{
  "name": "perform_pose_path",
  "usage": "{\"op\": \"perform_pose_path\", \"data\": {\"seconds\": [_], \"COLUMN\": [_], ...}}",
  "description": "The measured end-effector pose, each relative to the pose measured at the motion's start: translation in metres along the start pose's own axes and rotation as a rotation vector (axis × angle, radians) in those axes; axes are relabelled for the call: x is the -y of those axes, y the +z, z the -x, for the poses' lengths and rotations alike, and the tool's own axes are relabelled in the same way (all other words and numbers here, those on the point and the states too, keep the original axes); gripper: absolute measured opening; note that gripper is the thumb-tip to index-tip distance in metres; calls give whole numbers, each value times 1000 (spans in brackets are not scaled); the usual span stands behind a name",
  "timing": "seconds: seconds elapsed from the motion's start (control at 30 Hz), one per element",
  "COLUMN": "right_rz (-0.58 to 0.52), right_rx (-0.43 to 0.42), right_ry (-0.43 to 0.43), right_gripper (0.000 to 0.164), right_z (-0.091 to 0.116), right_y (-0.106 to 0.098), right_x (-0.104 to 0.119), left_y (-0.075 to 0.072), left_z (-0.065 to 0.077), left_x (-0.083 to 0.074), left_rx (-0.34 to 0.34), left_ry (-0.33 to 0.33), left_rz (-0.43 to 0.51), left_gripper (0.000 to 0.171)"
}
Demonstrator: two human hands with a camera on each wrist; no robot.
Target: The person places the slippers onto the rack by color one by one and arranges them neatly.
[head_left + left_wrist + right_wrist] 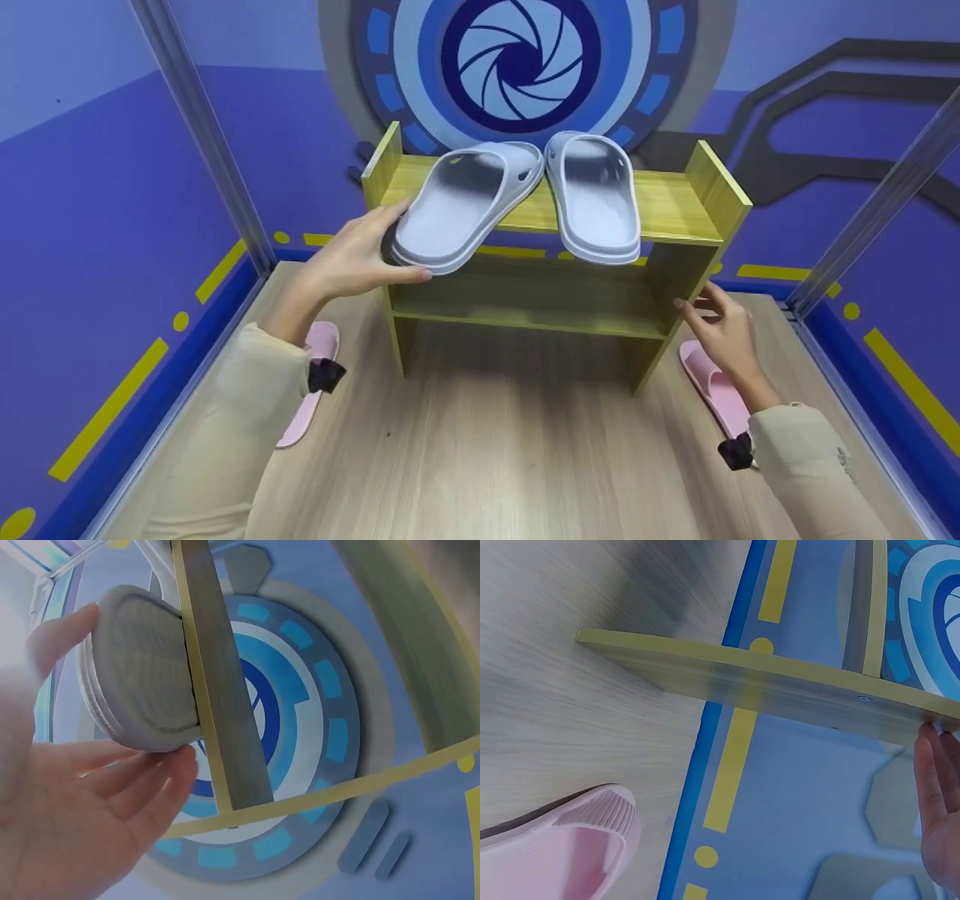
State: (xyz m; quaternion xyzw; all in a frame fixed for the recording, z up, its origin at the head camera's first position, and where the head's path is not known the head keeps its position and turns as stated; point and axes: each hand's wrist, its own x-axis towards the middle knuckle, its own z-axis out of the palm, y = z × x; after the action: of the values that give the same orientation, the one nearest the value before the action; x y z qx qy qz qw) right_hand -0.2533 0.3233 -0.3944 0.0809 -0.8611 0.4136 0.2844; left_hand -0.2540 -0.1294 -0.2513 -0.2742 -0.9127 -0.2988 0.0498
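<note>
A pale grey clog [450,214] rests toe-back on the top board of a wooden shoe rack [675,206], its heel jutting past the front edge. My left hand [352,255] grips that heel, thumb on one side and fingers on the other; the left wrist view shows the clog's sole [146,667] between them. The matching clog [596,199] sits to its right, toes close together and heels apart. At the rack's right side panel, my right hand [724,330] touches the outer face with its fingertips, as the right wrist view shows, and holds nothing.
One pink slipper [304,397] lies on the floor left of the rack, partly behind my left forearm. Another pink slipper [716,390] lies on the right, partly under my right wrist. A lower shelf board [525,322] spans the rack. Blue walls [90,225] enclose the space.
</note>
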Motion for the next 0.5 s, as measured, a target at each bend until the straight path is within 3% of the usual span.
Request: {"op": "perform_pose_path", "data": {"seconds": [0.3,0.5], "right_rz": [-8,-15], "right_rx": [-7,-14], "right_ry": [0,-2], "right_gripper": [36,36], "right_z": [1,1], "right_y": [1,1], "right_x": [6,5], "left_y": [33,52], "left_z": [-7,-15], "left_x": [-19,-30], "left_rx": [-243,-363], "left_ry": [-46,-66], "left_rz": [-44,-83], "left_gripper": [97,97]}}
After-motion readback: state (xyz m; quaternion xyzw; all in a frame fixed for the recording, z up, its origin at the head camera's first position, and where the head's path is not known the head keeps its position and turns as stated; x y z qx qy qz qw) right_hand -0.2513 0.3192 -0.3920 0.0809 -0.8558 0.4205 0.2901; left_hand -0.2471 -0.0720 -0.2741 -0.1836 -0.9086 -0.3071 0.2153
